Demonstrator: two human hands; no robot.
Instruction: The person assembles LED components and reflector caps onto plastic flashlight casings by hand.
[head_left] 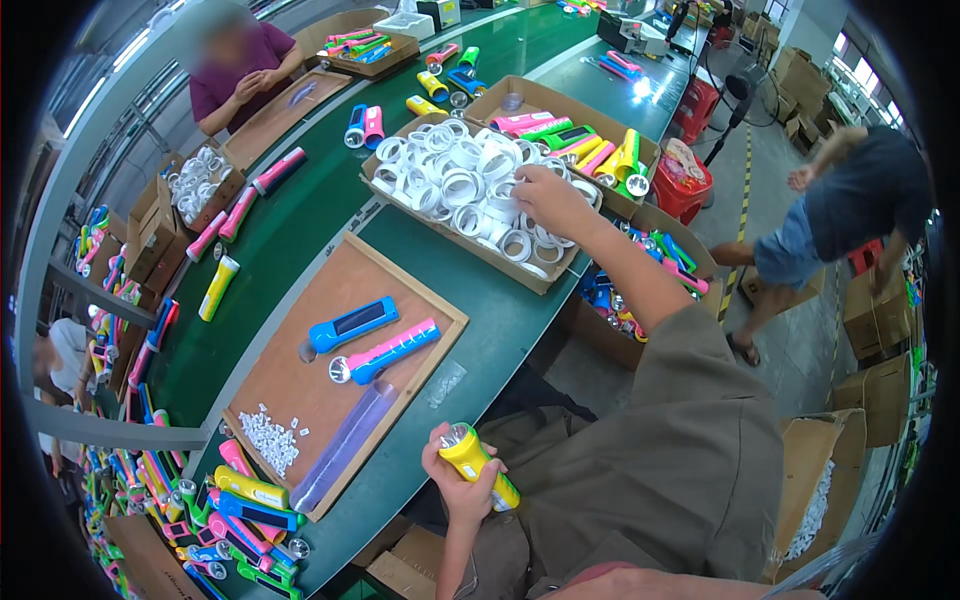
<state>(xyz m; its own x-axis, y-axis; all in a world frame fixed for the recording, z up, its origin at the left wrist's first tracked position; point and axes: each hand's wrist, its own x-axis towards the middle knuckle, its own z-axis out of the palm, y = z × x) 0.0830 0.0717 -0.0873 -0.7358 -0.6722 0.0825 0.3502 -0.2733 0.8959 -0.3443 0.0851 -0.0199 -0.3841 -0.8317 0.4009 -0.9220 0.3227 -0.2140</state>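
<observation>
Low in front of my body, my left hand is wrapped round a yellow flashlight, its clear lens end tilted up. My right arm stretches forward to a cardboard box of white plastic rings. There my right hand has its fingers curled down at the rings; what lies between the fingertips is hidden. A wooden-edged board lies left of my left hand. On it are a blue flashlight, a pink-and-blue flashlight, small white parts and a clear purplish plastic strip.
A box of coloured flashlights stands behind the rings. More flashlights pile up at lower left. On the green conveyor belt lie several flashlights. A person in purple sits across; another person bends over at right.
</observation>
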